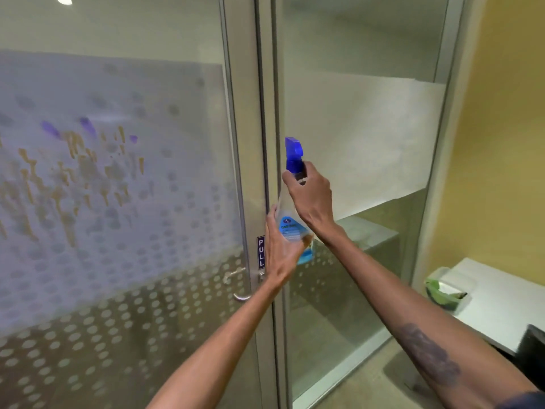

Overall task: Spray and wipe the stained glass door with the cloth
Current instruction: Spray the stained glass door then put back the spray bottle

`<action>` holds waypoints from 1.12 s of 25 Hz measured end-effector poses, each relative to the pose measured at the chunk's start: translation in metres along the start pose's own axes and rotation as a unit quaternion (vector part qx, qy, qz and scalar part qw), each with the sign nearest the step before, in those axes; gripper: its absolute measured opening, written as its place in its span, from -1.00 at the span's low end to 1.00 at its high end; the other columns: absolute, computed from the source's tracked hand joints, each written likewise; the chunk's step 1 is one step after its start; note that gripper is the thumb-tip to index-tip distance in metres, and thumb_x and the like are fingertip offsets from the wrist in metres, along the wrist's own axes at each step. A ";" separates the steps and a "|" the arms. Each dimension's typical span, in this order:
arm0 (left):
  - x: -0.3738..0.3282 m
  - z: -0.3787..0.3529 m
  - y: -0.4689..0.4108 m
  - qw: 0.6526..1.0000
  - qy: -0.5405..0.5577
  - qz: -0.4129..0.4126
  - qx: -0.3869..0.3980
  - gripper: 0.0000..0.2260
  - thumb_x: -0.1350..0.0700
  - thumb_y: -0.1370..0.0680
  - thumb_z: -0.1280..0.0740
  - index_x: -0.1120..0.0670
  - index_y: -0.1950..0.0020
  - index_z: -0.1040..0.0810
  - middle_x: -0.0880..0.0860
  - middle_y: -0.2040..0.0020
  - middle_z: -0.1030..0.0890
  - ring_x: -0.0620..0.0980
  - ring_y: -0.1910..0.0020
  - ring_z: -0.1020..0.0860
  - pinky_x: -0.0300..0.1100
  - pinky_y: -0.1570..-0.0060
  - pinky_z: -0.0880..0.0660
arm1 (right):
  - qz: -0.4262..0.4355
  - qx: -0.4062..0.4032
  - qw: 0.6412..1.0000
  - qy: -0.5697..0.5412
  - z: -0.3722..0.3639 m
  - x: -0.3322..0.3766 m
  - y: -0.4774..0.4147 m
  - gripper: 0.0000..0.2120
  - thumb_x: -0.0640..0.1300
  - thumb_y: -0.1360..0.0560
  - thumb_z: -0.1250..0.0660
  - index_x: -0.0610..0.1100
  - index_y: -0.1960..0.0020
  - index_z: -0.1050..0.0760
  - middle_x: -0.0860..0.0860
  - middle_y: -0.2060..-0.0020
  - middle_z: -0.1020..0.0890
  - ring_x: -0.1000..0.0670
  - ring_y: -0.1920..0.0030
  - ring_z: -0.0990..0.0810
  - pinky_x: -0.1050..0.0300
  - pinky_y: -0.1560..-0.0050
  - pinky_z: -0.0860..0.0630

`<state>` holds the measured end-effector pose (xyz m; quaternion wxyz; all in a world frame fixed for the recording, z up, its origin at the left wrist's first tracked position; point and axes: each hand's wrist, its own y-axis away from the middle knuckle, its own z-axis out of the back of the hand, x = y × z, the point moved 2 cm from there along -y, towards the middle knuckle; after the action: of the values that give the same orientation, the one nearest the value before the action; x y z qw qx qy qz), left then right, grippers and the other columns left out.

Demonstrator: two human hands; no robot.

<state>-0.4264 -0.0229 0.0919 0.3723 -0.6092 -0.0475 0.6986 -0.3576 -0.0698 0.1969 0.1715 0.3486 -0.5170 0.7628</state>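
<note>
A clear spray bottle (290,228) with a blue label and a blue trigger head is held upright in front of the door frame. My right hand (311,199) grips its neck just under the trigger. My left hand (281,249) cups the bottle's lower body with its fingers wrapped round it. The glass door (118,178) on the left has a frosted dotted band streaked with brown drips and a few purple smears. A green cloth (441,293) lies in a white tray on the counter at the right.
A metal lever handle (236,283) and a "PULL" label (261,252) sit on the door's right stile. A fixed glass panel (362,143) stands right of the frame. A white counter (501,305) and yellow wall lie at the far right, with a dark object (532,346) at its edge.
</note>
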 end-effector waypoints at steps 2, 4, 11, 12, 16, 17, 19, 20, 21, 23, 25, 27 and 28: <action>-0.004 -0.040 -0.003 0.999 0.002 -0.005 0.032 0.01 -0.13 -0.38 -0.60 -0.03 -0.64 -0.05 -0.01 -0.61 -0.23 -0.12 -0.44 -0.33 -0.11 -0.42 -0.29 | -0.011 0.005 1.000 0.010 0.032 -0.027 -0.011 -0.83 0.10 -0.56 -0.32 0.00 0.02 -0.47 0.08 0.20 -0.61 0.01 0.19 -0.60 0.07 0.16 -0.47; -0.007 -0.079 -0.006 0.998 0.005 -0.001 0.068 -0.04 -0.03 -0.40 -0.59 -0.03 -0.63 -0.07 0.02 -0.57 -0.28 -0.11 -0.38 -0.38 -0.09 -0.38 -0.35 | -0.025 0.001 0.999 0.023 0.065 -0.053 -0.022 -0.81 0.13 -0.56 -0.32 0.02 -0.01 -0.47 0.10 0.17 -0.61 0.01 0.16 -0.60 0.02 0.08 -0.51; -0.014 -0.198 -0.026 0.978 -0.020 -0.010 0.208 -0.37 -0.08 -0.51 -0.49 0.10 -0.47 -0.33 0.10 -0.30 -0.56 0.01 -0.19 -0.56 -0.16 -0.10 -0.51 | -0.066 -0.041 0.995 0.058 0.158 -0.144 -0.050 -0.72 0.09 -0.59 -0.35 -0.08 -0.17 -0.51 0.07 0.05 -0.60 0.06 0.13 -0.56 0.12 0.04 -0.43; -0.012 -0.216 -0.029 0.975 -0.025 -0.014 0.220 -0.41 -0.11 -0.52 -0.48 0.11 -0.43 -0.37 0.10 -0.28 -0.57 0.01 -0.17 -0.57 -0.25 -0.01 -0.47 | -0.075 -0.048 0.994 0.062 0.169 -0.158 -0.053 -0.68 0.08 -0.59 -0.36 -0.12 -0.21 -0.51 0.06 0.03 -0.60 0.03 0.09 -0.57 0.14 0.04 -0.42; -0.001 -0.305 -0.039 0.964 -0.049 -0.006 0.260 -0.58 -0.15 -0.54 -0.43 0.07 -0.25 -0.44 0.12 -0.24 -0.59 -0.01 -0.05 -0.57 -0.26 0.15 -0.46 | -0.096 -0.076 0.988 0.094 0.218 -0.222 -0.068 -0.62 0.06 -0.61 -0.36 -0.18 -0.28 -0.50 0.04 0.01 -0.59 0.00 0.05 -0.56 0.25 0.15 -0.40; 0.002 -0.328 -0.042 0.961 -0.044 -0.005 0.273 -0.62 -0.14 -0.55 -0.43 0.05 -0.22 -0.44 0.11 -0.24 -0.59 -0.03 -0.03 -0.55 -0.28 0.16 -0.46 | -0.098 -0.083 0.986 0.103 0.230 -0.239 -0.073 -0.62 0.07 -0.61 -0.36 -0.18 -0.27 -0.51 0.04 0.01 -0.59 0.00 0.05 -0.56 0.23 0.15 -0.40; 0.006 -0.379 -0.051 0.953 -0.032 -0.019 0.301 -0.64 -0.10 -0.56 -0.42 0.05 -0.26 -0.47 0.09 -0.25 -0.59 -0.05 -0.05 -0.54 -0.24 0.06 -0.52 | -0.106 -0.103 0.982 0.120 0.257 -0.279 -0.087 -0.64 0.07 -0.60 -0.36 -0.18 -0.24 -0.52 0.03 0.01 -0.60 -0.01 0.05 -0.56 0.14 0.09 -0.43; 0.007 -0.404 -0.056 0.949 -0.029 -0.030 0.313 -0.62 -0.08 -0.57 -0.42 0.06 -0.30 -0.48 0.09 -0.26 -0.58 -0.04 -0.09 -0.55 -0.17 -0.03 -0.55 | -0.112 -0.112 0.979 0.131 0.270 -0.298 -0.095 -0.65 0.08 -0.60 -0.36 -0.16 -0.23 -0.53 0.02 0.00 -0.61 -0.01 0.04 -0.57 0.10 0.06 -0.46; 0.009 -0.429 -0.061 0.943 -0.030 -0.039 0.328 -0.61 -0.06 -0.58 -0.41 0.06 -0.34 -0.48 0.09 -0.28 -0.56 -0.02 -0.14 -0.56 -0.10 -0.11 -0.57 | -0.119 -0.120 0.975 0.145 0.284 -0.320 -0.103 -0.66 0.08 -0.60 -0.36 -0.15 -0.23 -0.54 0.01 -0.02 -0.63 0.00 0.02 -0.57 0.06 0.02 -0.49; 0.012 -0.481 -0.077 0.931 -0.039 -0.049 0.360 -0.59 -0.01 -0.60 -0.38 0.05 -0.42 -0.46 0.09 -0.30 -0.54 -0.01 -0.19 -0.55 -0.09 -0.17 -0.57 | -0.140 -0.133 0.966 0.171 0.312 -0.364 -0.124 -0.66 0.08 -0.60 -0.37 -0.14 -0.23 -0.54 -0.03 -0.08 -0.65 0.01 -0.01 -0.57 0.02 -0.05 -0.53; 0.019 -0.527 -0.094 0.920 -0.052 -0.055 0.386 -0.56 0.00 -0.61 -0.38 0.06 -0.47 -0.43 0.09 -0.30 -0.52 -0.05 -0.14 -0.51 -0.12 -0.15 -0.56 | -0.165 -0.142 0.956 0.198 0.337 -0.408 -0.143 -0.68 0.07 -0.59 -0.38 -0.13 -0.21 -0.55 -0.04 -0.08 -0.65 -0.01 -0.01 -0.57 0.02 -0.03 -0.52; 0.028 -0.568 -0.110 0.910 -0.065 -0.060 0.405 -0.52 -0.02 -0.61 -0.37 0.07 -0.50 -0.41 0.09 -0.30 -0.52 -0.05 -0.14 -0.52 -0.07 -0.21 -0.56 | -0.191 -0.163 0.944 0.216 0.359 -0.452 -0.155 -0.72 0.06 -0.58 -0.39 -0.12 -0.16 -0.55 -0.03 -0.03 -0.65 -0.03 0.02 -0.58 0.07 0.02 -0.46; 0.034 -0.589 -0.116 0.906 -0.069 -0.061 0.412 -0.52 -0.02 -0.61 -0.37 0.07 -0.50 -0.42 0.09 -0.31 -0.53 -0.03 -0.17 -0.54 -0.05 -0.24 -0.55 | -0.208 -0.176 0.936 0.222 0.369 -0.475 -0.158 -0.74 0.05 -0.58 -0.40 -0.11 -0.13 -0.55 -0.02 -0.01 -0.64 -0.05 0.03 -0.58 0.08 0.03 -0.45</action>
<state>0.1499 -0.1477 -0.0245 0.6277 -0.3475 0.1822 0.6723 0.2032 -0.2938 0.0479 0.4953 0.2340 -0.5076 0.6650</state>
